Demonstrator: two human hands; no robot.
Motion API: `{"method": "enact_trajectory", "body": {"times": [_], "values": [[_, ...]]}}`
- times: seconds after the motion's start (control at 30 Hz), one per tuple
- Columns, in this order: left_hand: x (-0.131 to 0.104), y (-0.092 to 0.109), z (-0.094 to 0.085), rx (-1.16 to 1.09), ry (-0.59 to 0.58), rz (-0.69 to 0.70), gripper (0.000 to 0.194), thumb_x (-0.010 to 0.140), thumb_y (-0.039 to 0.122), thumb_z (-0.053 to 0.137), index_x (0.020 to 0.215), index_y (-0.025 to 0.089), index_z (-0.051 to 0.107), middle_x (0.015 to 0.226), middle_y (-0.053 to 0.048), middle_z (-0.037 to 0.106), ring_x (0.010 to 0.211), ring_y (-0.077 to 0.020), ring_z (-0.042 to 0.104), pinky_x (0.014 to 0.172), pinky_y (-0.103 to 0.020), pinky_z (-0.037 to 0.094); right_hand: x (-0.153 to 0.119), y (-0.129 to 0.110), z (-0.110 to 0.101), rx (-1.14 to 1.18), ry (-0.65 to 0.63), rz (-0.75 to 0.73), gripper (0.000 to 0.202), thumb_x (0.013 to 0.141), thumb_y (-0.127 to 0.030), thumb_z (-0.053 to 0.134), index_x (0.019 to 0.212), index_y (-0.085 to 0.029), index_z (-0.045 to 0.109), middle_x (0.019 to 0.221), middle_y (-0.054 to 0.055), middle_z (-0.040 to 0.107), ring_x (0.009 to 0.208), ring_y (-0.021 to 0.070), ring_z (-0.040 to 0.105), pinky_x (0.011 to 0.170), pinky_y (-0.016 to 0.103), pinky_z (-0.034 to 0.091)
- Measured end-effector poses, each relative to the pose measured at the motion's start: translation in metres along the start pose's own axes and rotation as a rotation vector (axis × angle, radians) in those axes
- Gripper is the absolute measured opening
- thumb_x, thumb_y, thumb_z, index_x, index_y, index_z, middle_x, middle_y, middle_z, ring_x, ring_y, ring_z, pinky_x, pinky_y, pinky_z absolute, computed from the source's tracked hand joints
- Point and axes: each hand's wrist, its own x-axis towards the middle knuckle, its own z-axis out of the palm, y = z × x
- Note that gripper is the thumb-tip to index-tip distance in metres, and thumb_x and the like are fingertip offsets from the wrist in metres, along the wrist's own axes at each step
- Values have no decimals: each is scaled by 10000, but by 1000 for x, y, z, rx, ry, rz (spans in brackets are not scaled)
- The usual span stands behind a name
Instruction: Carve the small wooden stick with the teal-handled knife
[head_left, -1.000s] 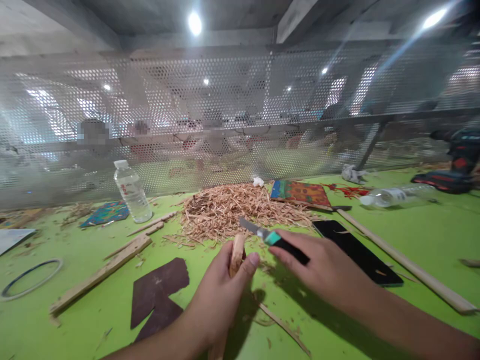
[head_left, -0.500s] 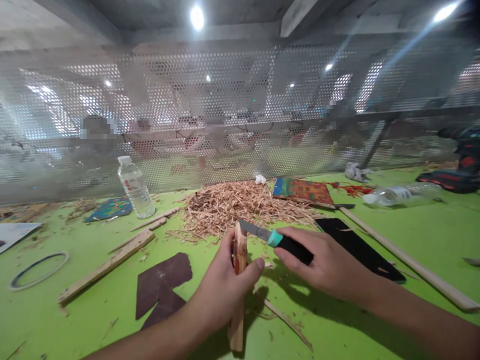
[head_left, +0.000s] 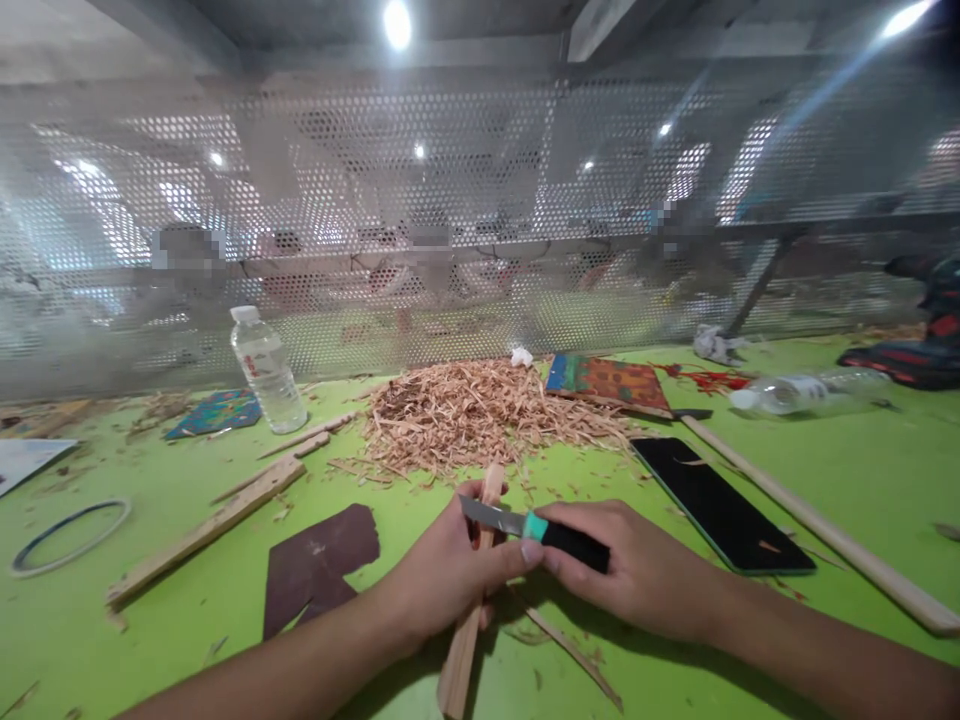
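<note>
A narrow wooden stick slants up from the bottom centre, and my left hand is wrapped round its upper part. My right hand grips a knife with a black and teal handle. The blade lies across the stick just below its top end, pointing left. My left thumb rests against the teal collar of the knife. Behind both hands is a heap of wood shavings.
A water bottle stands at the left, near a long wood strip and brown sandpaper. To the right lie a black phone, a pale rod, a bottle on its side and a power drill.
My right hand and the knife have moved down and left, so the blade is lower on the stick. The stick's top has tipped away, and my left thumb now meets the knife.
</note>
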Motion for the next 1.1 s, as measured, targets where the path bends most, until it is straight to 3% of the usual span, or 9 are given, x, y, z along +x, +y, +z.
{"method": "enact_trajectory", "body": {"times": [0.13, 0.23, 0.43, 0.53, 0.63, 0.77, 0.83, 0.93, 1.1], "values": [[-1, 2, 1, -86, -11, 8, 800, 665, 418, 945, 1246, 199, 439, 794, 72, 559, 613, -77, 496, 538, -195, 412, -4, 0, -1, 24, -39, -19, 274, 1016, -415, 522, 937, -197, 668, 764, -12, 648, 665, 141, 560, 613, 236, 420], [-2, 1, 2, -137, -26, 10, 767, 656, 369, 960, 1222, 189, 475, 829, 54, 581, 713, -90, 523, 662, -204, 432, -8, 1, 0, 0, -31, -41, 273, 1020, -417, 527, 936, -205, 678, 795, 0, 684, 679, 149, 597, 632, 243, 446], [-4, -5, 4, -91, 4, 32, 521, 778, 457, 861, 1117, 207, 555, 792, 45, 544, 710, -124, 513, 677, -240, 437, -12, 8, 7, -137, 107, -84, 365, 1033, -457, 542, 1262, -207, 678, 1010, 88, 778, 855, 229, 737, 740, 307, 539], [-4, -6, 5, -16, 36, 58, 451, 829, 536, 786, 1054, 194, 596, 839, -1, 575, 803, -180, 562, 711, -275, 461, -12, 8, 9, -143, 150, -94, 358, 1046, -448, 527, 1266, -211, 681, 1024, 90, 791, 863, 229, 756, 716, 297, 559], [-5, -7, 4, 19, 54, 96, 459, 841, 542, 771, 1083, 187, 611, 955, -46, 617, 961, -240, 589, 854, -341, 488, -14, 7, 13, -193, 187, -118, 387, 1055, -452, 502, 1281, -187, 669, 1020, 103, 793, 849, 245, 766, 695, 313, 573], [-6, -9, 7, 42, 90, 123, 458, 875, 512, 755, 1183, 214, 594, 1195, -71, 614, 1206, -266, 539, 1078, -385, 403, -17, 5, 17, -230, 229, -112, 365, 1057, -450, 492, 1257, -201, 670, 1027, 105, 791, 840, 258, 765, 709, 332, 582], [-7, -9, 10, 2, 93, 93, 466, 898, 529, 724, 1219, 225, 580, 1105, -55, 637, 1156, -248, 573, 1029, -369, 445, -17, 3, 16, -215, 248, -59, 311, 1047, -438, 510, 1185, -228, 693, 980, 89, 790, 808, 249, 756, 698, 319, 574], [-6, -8, 13, -52, 106, 49, 492, 916, 570, 681, 1244, 220, 569, 796, 10, 594, 872, -193, 627, 821, -310, 514, -14, 3, 11, -195, 259, 25, 277, 1043, -437, 515, 1078, -242, 709, 891, 67, 777, 750, 232, 730, 662, 302, 548], [-5, -3, 10, -53, 76, 12, 485, 929, 524, 684, 1271, 220, 522, 577, 127, 395, 453, -57, 376, 559, -219, 444, -10, 6, 3, -171, 213, 75, 328, 1062, -483, 461, 1056, -241, 682, 892, 45, 757, 750, 209, 688, 646, 295, 496]]}}
